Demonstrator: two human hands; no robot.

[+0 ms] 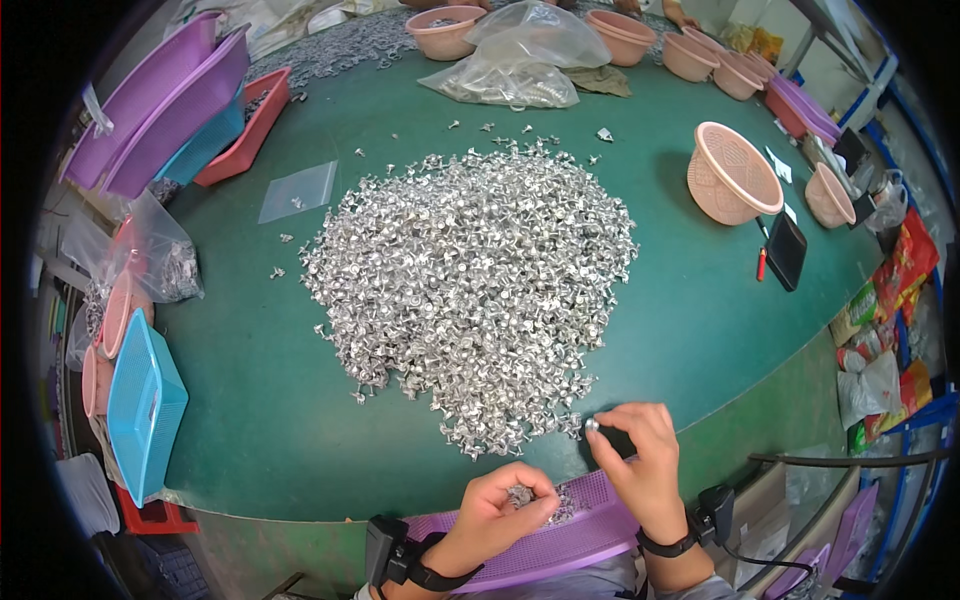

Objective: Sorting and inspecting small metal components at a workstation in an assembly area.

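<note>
A large heap of small shiny metal parts (pixel 470 270) covers the middle of the green table. My right hand (pixel 645 455), at the heap's near right edge, pinches one small metal part (pixel 592 425) between thumb and fingertips. To its left, my left hand (pixel 505 510) is curled with its palm inward around several of the same metal parts, partly hidden by the fingers. Below both hands a purple perforated basket (pixel 605 505) stands at the table's near edge, with some metal parts lying in it. The exact kind of part is too small to tell.
On the right stands a pink basket (pixel 735 170) beside a black tray-like object (pixel 787 252) and a red-handled tool (pixel 761 264). A blue basket (pixel 150 410) sits at the left edge. Clear plastic bags (pixel 520 60) and pink bowls (pixel 620 38) lie at the far side, near other people's hands.
</note>
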